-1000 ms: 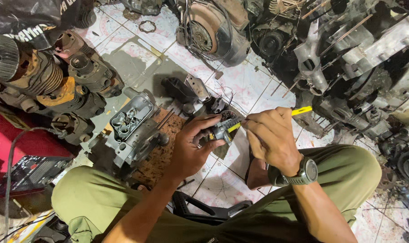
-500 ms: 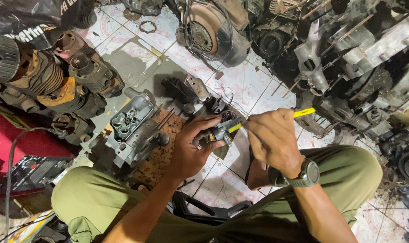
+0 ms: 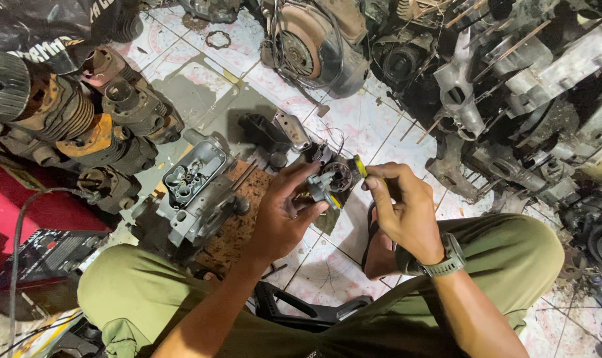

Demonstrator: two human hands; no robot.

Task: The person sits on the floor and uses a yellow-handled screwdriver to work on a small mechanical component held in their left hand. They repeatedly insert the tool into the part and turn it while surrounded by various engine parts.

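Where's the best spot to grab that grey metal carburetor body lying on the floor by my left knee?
Probably take the carburetor body across its long flat sides, coming from above: it lies open-face up, and the bores on top leave only thin edges to pinch.

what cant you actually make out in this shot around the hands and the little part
- Head view: the tip of the yellow-handled tool is hidden behind the small metal part.
- Head view: the right hand covers most of the tool's handle.
- Head view: the underside of the part is covered by the left hand.
- Head view: the engine parts at top right are too dark and tangled to tell apart.
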